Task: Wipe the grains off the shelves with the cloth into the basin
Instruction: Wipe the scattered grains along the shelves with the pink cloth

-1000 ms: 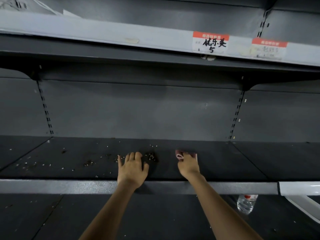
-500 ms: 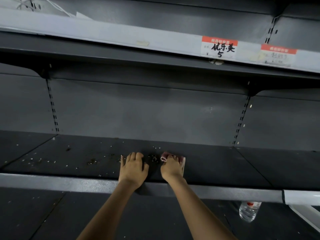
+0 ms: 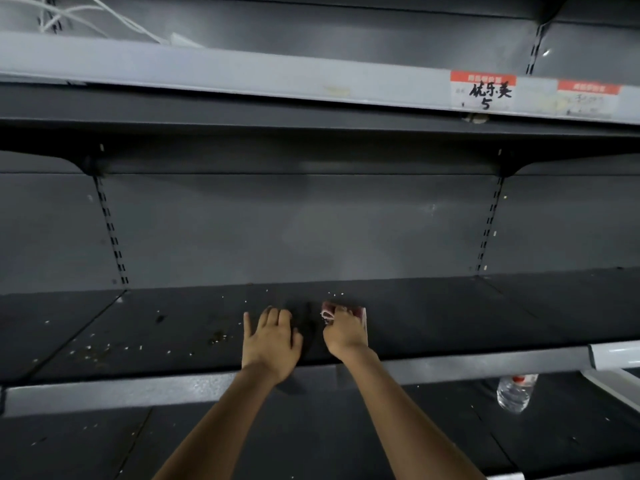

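The right hand [image 3: 346, 332], fingers curled round the pink cloth [image 3: 360, 312], has swept leftward along the shelf [image 3: 450, 320] until it sits just beside the left hand [image 3: 272, 341], whose straight fingers rest flat as a stop; the heap between them now looks hidden in shadow; loose grains [image 3: 114, 349] remain at left; no basin is in view; a water bottle [image 3: 514, 393] stands on the lower shelf.

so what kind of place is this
Most likely a shop aisle with its stock cleared out: dark metal shelves on slotted uprights, and handwritten price tags clipped to the upper shelf's edge strip. A lone water bottle sits on the shelf below.
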The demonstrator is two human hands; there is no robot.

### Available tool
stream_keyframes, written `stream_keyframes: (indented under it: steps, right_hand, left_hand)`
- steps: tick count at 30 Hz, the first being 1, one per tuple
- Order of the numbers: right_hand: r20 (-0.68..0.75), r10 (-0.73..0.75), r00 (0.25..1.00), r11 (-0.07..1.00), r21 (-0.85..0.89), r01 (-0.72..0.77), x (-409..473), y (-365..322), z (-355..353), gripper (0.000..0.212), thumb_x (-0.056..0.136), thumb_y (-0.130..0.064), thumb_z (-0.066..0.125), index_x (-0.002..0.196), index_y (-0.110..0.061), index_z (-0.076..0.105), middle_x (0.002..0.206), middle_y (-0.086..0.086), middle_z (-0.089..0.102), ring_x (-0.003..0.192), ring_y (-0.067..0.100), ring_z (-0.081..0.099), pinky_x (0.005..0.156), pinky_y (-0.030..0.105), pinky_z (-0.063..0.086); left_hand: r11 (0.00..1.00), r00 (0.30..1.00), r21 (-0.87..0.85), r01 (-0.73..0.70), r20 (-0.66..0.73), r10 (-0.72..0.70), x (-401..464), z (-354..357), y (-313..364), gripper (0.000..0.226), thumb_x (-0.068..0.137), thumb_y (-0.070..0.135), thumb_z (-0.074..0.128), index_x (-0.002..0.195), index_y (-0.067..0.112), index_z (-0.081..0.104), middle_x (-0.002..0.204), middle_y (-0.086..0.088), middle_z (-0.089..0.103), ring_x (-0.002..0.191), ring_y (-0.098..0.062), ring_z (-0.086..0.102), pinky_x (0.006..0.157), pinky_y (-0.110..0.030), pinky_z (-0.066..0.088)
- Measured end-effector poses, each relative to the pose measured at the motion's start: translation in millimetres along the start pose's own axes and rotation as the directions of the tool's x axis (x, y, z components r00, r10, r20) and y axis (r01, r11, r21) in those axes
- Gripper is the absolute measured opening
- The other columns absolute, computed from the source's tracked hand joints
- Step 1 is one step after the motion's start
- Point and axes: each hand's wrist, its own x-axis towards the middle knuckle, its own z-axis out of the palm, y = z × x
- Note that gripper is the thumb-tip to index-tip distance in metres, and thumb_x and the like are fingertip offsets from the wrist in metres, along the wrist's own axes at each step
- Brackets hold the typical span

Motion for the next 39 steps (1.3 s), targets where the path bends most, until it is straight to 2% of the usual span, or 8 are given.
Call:
stream_keyframes:
  steps: [8,12,15,19,24,28,33,39]
  right_hand:
    - [0.010,-0.022,1.000,0.994,0.111,0.021,-11,-36,22,0.037,0.091,-0.005,0.041,0.127,-0.002,0.050,0.132,0.015,0.052,0.125,0.029,0.046,0.110,0.031,0.031]
    - [-0.066,0.024,0.998,0.966,0.257,-0.006,-11,-37,18,0.030,0.094,-0.005,0.040,0.120,-0.003,0.053,0.123,0.017,0.056,0.110,0.029,0.055,0.084,0.026,0.041]
    - [-0.162,0.080,0.984,0.927,0.376,-0.014,-8,-28,8,0.024,0.094,-0.004,0.041,0.115,0.000,0.053,0.113,0.019,0.061,0.101,0.031,0.061,0.077,0.030,0.046]
    - [-0.251,0.104,0.962,0.925,0.379,-0.001,1,-13,-12,0.025,0.093,-0.003,0.041,0.114,0.002,0.052,0.109,0.021,0.063,0.100,0.035,0.061,0.080,0.033,0.049]
    - [-0.257,0.161,0.953,0.933,0.356,-0.062,17,10,-33,0.023,0.093,-0.003,0.040,0.112,0.001,0.052,0.107,0.021,0.063,0.095,0.036,0.063,0.083,0.041,0.052]
    - [-0.232,0.185,0.955,0.959,0.254,-0.124,26,32,-37,0.024,0.092,-0.004,0.041,0.114,0.000,0.051,0.107,0.020,0.062,0.102,0.037,0.060,0.083,0.038,0.050]
    - [-0.096,0.093,0.991,0.996,0.019,-0.092,38,36,-21,0.038,0.091,-0.007,0.041,0.128,-0.007,0.049,0.129,0.012,0.053,0.123,0.028,0.046,0.110,0.033,0.029]
    - [0.030,-0.073,0.997,0.997,-0.001,0.073,41,-4,10,0.037,0.093,-0.009,0.039,0.129,-0.007,0.049,0.131,0.017,0.051,0.123,0.031,0.046,0.112,0.034,0.027]
  left_hand:
    - [0.999,0.999,-0.023,0.032,-0.001,-0.032,0,-5,-25,0.035,0.095,0.033,0.030,0.125,0.020,0.040,0.139,0.000,0.040,0.137,-0.017,0.025,0.116,-0.052,0.003]
    - [0.998,1.000,-0.053,0.025,0.020,-0.024,1,-4,-24,0.035,0.095,0.033,0.030,0.125,0.019,0.040,0.138,-0.002,0.040,0.137,-0.018,0.025,0.116,-0.053,0.004]
    - [0.997,0.999,-0.079,0.023,0.036,-0.020,3,-3,-26,0.036,0.096,0.033,0.029,0.128,0.019,0.038,0.139,-0.002,0.038,0.139,-0.018,0.022,0.116,-0.053,0.002]
    - [0.992,0.998,-0.116,0.051,0.031,-0.048,8,-6,-22,0.032,0.097,0.032,0.030,0.125,0.020,0.040,0.138,-0.001,0.039,0.138,-0.018,0.023,0.116,-0.052,0.001]
    - [0.991,0.997,-0.109,0.074,0.022,-0.072,20,-5,-24,0.033,0.097,0.033,0.030,0.126,0.020,0.040,0.137,-0.001,0.041,0.137,-0.019,0.025,0.116,-0.052,0.002]
    - [0.986,0.995,-0.128,0.103,-0.001,-0.104,27,1,-26,0.033,0.097,0.032,0.031,0.126,0.019,0.041,0.137,-0.001,0.042,0.137,-0.019,0.026,0.116,-0.053,0.002]
    - [0.987,0.989,-0.110,0.120,-0.073,-0.129,35,6,-33,0.034,0.097,0.032,0.030,0.124,0.018,0.044,0.137,-0.001,0.045,0.138,-0.018,0.025,0.116,-0.052,0.001]
    - [0.988,0.989,-0.101,0.118,-0.078,-0.126,39,10,-35,0.034,0.097,0.034,0.029,0.123,0.019,0.045,0.135,-0.001,0.047,0.137,-0.018,0.027,0.116,-0.052,0.001]
